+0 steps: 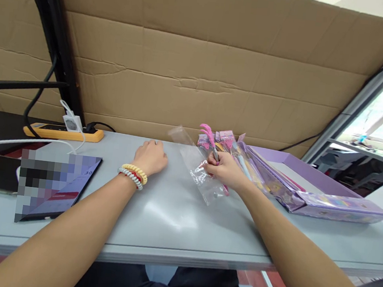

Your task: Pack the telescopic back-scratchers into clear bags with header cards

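1 grey tbl (181, 236) under L hand (150, 158); cardbd wall (204, 62) bhd.

A pink claw-headed stick (213, 148) is held aslant; a clear plastic bag (194, 162) lies creased alongside.

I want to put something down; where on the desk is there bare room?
The widest bare patch of desk lies between the left forearm and right forearm, nearer than the clear bag. A smaller one lies between the tablet and left hand. It is crowded on the right, around the packets and purple box.
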The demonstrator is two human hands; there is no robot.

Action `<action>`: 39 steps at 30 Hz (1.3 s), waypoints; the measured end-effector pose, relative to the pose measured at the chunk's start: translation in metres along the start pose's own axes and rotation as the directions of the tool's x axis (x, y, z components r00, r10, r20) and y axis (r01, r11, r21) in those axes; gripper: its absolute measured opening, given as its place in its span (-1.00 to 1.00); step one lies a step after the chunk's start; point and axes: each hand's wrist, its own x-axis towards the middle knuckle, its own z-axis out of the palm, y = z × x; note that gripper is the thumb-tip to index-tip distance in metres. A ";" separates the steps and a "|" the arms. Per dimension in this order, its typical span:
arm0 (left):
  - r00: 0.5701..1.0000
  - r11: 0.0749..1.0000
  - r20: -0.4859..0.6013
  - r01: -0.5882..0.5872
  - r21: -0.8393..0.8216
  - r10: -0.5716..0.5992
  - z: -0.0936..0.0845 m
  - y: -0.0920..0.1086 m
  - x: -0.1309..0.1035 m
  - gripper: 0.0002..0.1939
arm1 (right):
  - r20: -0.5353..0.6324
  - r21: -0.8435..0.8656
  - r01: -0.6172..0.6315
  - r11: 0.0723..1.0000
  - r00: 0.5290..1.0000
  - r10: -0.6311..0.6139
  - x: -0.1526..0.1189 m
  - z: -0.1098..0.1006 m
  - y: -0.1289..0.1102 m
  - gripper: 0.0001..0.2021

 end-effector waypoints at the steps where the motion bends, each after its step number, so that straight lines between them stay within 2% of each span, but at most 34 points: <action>1: 1.000 0.999 -0.013 -0.018 -0.043 0.017 0.001 0.002 0.000 -0.58 | -0.006 0.068 0.021 0.997 1.000 -0.021 -0.001 0.001 0.000 -0.64; 4: 0.999 0.983 -0.034 -0.040 -0.179 0.035 0.003 0.004 0.002 -0.55 | 0.006 0.175 0.067 0.982 0.998 -0.069 -0.001 0.002 0.002 -0.59; 7: 0.992 0.972 -0.126 -0.050 -0.231 0.021 0.004 0.001 0.003 -0.46 | 0.080 0.262 0.046 0.964 0.994 -0.069 -0.001 0.002 0.005 -0.55; 8: 0.986 0.971 -0.163 -0.082 -0.225 0.046 0.004 -0.001 0.003 -0.40 | 0.114 0.293 0.029 0.956 0.991 -0.065 -0.001 0.002 0.006 -0.55; 10: 0.961 0.954 -0.201 -0.228 -0.193 0.189 0.005 -0.003 0.003 -0.29 | 0.201 0.350 -0.018 0.937 0.978 -0.056 -0.001 0.000 0.007 -0.53; 12: 0.907 0.898 -0.163 -0.411 -0.158 0.387 0.007 -0.003 0.001 -0.22 | 0.276 0.388 -0.054 0.920 0.959 -0.060 -0.002 -0.002 0.007 -0.50; 14: 0.857 0.847 -0.074 -0.516 -0.127 0.510 0.009 -0.001 -0.001 -0.15 | 0.304 0.407 -0.063 0.911 0.950 -0.070 -0.002 -0.004 0.007 -0.49; 17: 0.841 0.839 0.038 -0.535 -0.103 0.540 0.010 0.002 -0.004 -0.03 | 0.267 0.462 -0.035 0.886 0.958 -0.101 -0.003 -0.006 0.007 -0.47; 19: 0.838 0.837 0.062 -0.533 -0.120 0.542 0.011 0.003 -0.004 -0.01 | 0.236 0.503 -0.022 0.864 0.965 -0.113 -0.003 -0.007 0.007 -0.46; 22: 0.848 0.832 -0.010 -0.521 -0.189 0.529 0.010 0.001 -0.003 -0.21 | 0.192 0.522 -0.017 0.853 0.976 -0.098 -0.003 -0.008 0.006 -0.43; 24: 0.880 0.831 -0.083 -0.470 -0.298 0.468 0.010 0.002 -0.001 -0.49 | 0.128 0.530 -0.002 0.848 0.989 -0.078 -0.003 -0.008 0.003 -0.42; 26: 0.937 0.798 -0.077 -0.331 -0.503 0.341 0.008 0.005 0.000 -0.64 | 0.017 0.542 0.030 0.840 0.999 -0.047 -0.003 -0.008 0.000 -0.43; 27: 0.963 0.747 -0.037 -0.230 -0.624 0.266 0.007 0.007 0.001 -0.68 | -0.041 0.542 0.043 0.839 0.999 -0.025 -0.002 -0.008 -0.002 -0.43; 29: 0.990 0.571 0.073 -0.010 -0.821 0.123 0.005 0.010 0.003 -0.75 | -0.122 0.525 0.039 0.850 0.992 0.030 -0.001 -0.007 -0.006 -0.43; 32: 0.971 0.263 0.239 0.224 -0.939 0.027 0.002 0.012 0.004 -0.85 | -0.131 0.490 -0.038 0.871 0.985 0.117 0.001 -0.005 -0.008 -0.41; 34: 0.939 0.135 0.344 0.338 -0.931 0.022 0.000 0.011 0.005 -0.89 | -0.110 0.482 -0.085 0.872 0.982 0.156 0.003 -0.003 -0.007 -0.42; 36: 0.907 0.080 0.421 0.420 -0.904 -0.010 -0.001 0.008 0.007 -0.89 | -0.058 0.493 -0.119 0.862 0.984 0.169 0.003 -0.001 -0.004 -0.44; 39: 0.866 0.090 0.489 0.497 -0.863 -0.104 0.002 0.003 0.010 -0.91 | 0.064 0.560 -0.133 0.818 0.991 0.117 0.002 0.000 -0.002 -0.48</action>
